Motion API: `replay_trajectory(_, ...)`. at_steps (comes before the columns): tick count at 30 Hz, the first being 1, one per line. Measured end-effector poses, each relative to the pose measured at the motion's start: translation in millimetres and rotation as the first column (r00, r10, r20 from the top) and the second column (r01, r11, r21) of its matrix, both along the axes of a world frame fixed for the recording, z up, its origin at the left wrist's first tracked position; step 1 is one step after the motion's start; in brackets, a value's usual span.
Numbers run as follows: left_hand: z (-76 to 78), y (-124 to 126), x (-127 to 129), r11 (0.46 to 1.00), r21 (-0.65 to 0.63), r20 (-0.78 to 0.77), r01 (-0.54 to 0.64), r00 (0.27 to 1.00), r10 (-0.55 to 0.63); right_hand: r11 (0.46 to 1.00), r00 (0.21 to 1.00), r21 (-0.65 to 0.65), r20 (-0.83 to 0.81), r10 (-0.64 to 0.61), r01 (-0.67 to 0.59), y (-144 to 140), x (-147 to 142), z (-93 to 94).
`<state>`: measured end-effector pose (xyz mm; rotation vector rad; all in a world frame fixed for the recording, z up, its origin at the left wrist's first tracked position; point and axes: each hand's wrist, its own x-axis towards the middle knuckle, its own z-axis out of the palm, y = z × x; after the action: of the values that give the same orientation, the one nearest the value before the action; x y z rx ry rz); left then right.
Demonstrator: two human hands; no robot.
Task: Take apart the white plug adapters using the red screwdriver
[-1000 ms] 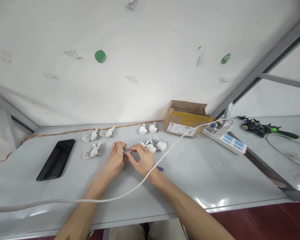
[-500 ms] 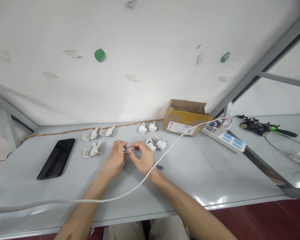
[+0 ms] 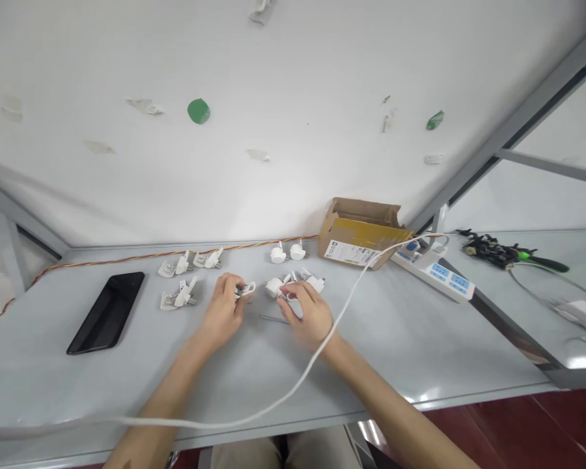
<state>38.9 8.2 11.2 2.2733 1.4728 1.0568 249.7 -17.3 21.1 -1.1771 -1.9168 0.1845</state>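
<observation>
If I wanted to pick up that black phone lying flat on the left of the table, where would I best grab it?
Probably by its two long edges, coming from above. The black phone lies flat on the grey table, face up, so only the narrow sides offer a pinch. Bare table shows around it, the nearest white plug parts lie apart to its right, and both hands are further right.

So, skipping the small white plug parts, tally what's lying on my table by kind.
Black phone: 1
Cardboard box: 1
Power strip: 1
White cable: 1
Red-yellow twisted wire: 1
Thin tool by the right hand: 1
Total: 6
</observation>
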Motion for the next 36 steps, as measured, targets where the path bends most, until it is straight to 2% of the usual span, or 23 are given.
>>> replay_trajectory(5, 12.1, -5.9, -2.0, 0.992, -0.121, 0.108, 0.030, 0.994, -0.017, 0.996, 0.968, -0.066, 0.250, -0.040, 0.058, -37.0, 48.4, -16.6)
replay_trajectory(9, 11.5, -3.7, -3.4, 0.992, -0.125, 0.203, 0.014, 0.979, 0.011, 0.990, 0.943, -0.132, 0.333, -0.007, 0.054, -49.8, 63.8, -23.4)
replay_trajectory(14, 9.3, 1.1, -5.5, 0.992, -0.118, 0.250, -0.031, 0.966, 0.060, 0.974, 0.975, -0.223, 0.223, 0.020, 0.031, -45.4, 56.7, -20.3)
replay_trajectory(19, 16.5, 2.7, -10.1, 0.967, -0.227, 0.356, -0.114, 0.915, 0.192, 0.877, 0.999, -0.480, -0.040, -0.032, 0.009, -41.6, 39.3, -13.6)
replay_trajectory(22, 13.7, 8.3, -13.2, 0.946, -0.307, 0.508, -0.109, 0.822, 0.259, 0.842, 0.977, -0.538, -0.199, -0.075, -0.045, -39.0, 26.0, -12.8)
replay_trajectory(24, 8.9, 13.6, -14.9, 0.940, -0.339, 0.655, -0.047, 0.705, 0.272, 0.840, 0.951, -0.538, -0.290, -0.103, -0.073, -35.9, 16.5, -13.7)
replay_trajectory(27, 3.4, 20.5, -17.6, 0.928, -0.366, 0.813, 0.068, 0.508, 0.284, 0.859, 0.890, -0.491, -0.444, -0.103, -0.146, -28.4, 0.8, -13.0)
replay_trajectory(31, 4.6, 22.8, -21.3, 0.898, -0.389, 0.894, 0.204, 0.319, 0.315, 0.891, 0.807, -0.381, -0.590, -0.028, -0.248, -10.9, -22.6, -5.0)
replay_trajectory(34, 7.1, 21.5, -22.8, 0.886, -0.391, 0.911, 0.248, 0.243, 0.334, 0.931, 0.757, -0.268, -0.653, 0.014, -0.249, 6.2, -37.7, -0.6)
replay_trajectory(36, 7.7, 20.6, -23.1, 0.877, -0.399, 0.910, 0.267, 0.228, 0.345, 0.953, 0.774, -0.211, -0.633, 0.035, -0.217, 15.6, -43.6, -1.3)
